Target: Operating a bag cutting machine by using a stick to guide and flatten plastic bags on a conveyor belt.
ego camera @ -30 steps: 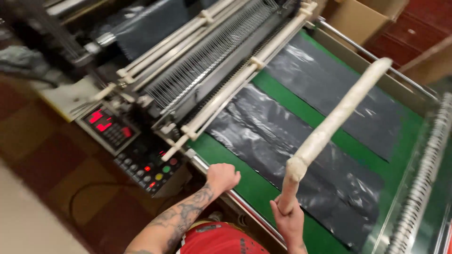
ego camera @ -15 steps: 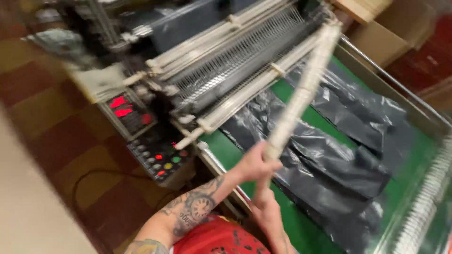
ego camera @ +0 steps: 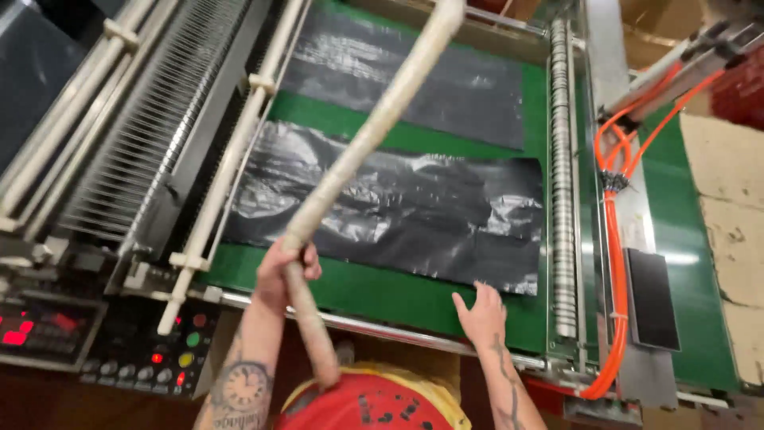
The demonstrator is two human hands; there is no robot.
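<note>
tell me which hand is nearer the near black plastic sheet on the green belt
Right. The right hand lies flat on the green belt, fingers just short of the black plastic sheet edge. The left hand grips the long wrapped stick above the belt's near edge.

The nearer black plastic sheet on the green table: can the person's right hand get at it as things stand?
Probably yes. The right hand lies open at the near edge of the black plastic sheet, with nothing between them; the left hand holds the long wrapped stick above it.
</note>
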